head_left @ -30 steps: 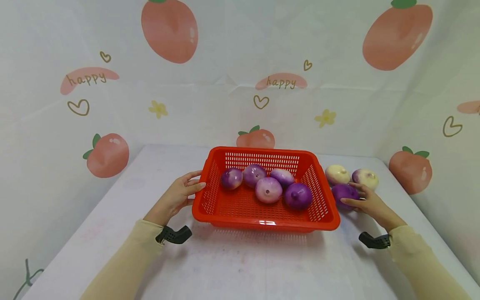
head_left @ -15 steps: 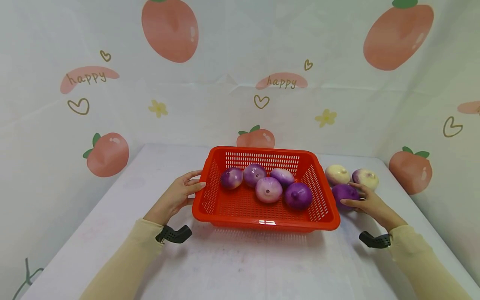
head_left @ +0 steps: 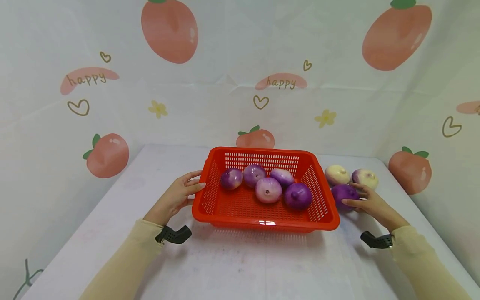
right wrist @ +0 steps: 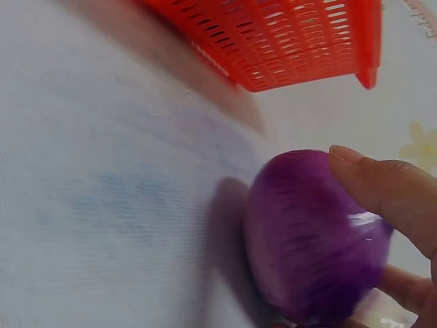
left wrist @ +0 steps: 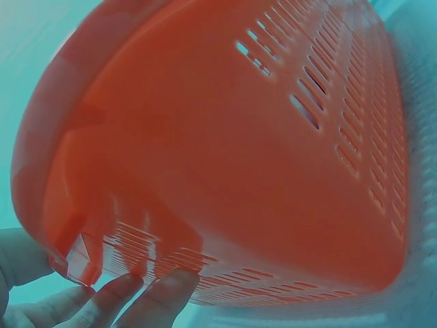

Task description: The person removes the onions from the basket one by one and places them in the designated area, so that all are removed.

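My right hand [head_left: 373, 204] curls its grip around the dark purple onion [head_left: 344, 193] on the bench [head_left: 240, 266], at 3 o'clock of the red basket [head_left: 262, 225]. My left hand [head_left: 178, 196] touches the basket's 9 o'clock wall with straight fingers. The backdrop [head_left: 225, 83] reads "happy" twice.

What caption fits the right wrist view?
Right hand grips a purple onion on the white table, beside the red basket.
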The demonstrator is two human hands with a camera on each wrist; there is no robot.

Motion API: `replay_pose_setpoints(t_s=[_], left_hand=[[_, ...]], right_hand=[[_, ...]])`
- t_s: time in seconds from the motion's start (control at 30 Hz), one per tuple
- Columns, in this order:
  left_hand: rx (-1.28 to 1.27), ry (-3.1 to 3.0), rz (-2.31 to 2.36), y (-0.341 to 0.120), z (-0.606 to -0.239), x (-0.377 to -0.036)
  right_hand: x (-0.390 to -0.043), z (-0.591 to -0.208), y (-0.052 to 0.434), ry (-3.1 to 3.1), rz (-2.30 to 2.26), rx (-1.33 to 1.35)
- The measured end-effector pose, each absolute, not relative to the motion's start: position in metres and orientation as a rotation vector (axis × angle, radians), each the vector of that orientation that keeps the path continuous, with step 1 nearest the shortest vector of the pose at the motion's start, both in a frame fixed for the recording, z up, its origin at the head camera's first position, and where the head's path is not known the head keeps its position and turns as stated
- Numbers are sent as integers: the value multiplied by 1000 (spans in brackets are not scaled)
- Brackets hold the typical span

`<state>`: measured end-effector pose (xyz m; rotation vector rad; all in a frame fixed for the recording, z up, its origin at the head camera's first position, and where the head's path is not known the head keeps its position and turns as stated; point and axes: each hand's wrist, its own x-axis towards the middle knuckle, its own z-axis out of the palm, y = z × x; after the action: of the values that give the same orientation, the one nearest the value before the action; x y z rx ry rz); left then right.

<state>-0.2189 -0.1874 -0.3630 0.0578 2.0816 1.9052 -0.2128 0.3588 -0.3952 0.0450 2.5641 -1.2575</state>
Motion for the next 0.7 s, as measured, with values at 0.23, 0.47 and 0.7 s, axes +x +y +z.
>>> replay_pose_setpoints(t_s=[0.23, 0.47, 0.7], left_hand=[[55, 2089, 1893, -188, -364, -220], [68, 2095, 1886, -188, -365, -221], [88, 2078, 1908, -188, -366, -220]], right_hand=[[-207, -378, 367, 2651, -1296, -87], [-210, -335, 359, 2713, -1365, -142], [-219, -290, 319, 2705, -1474, -234]])
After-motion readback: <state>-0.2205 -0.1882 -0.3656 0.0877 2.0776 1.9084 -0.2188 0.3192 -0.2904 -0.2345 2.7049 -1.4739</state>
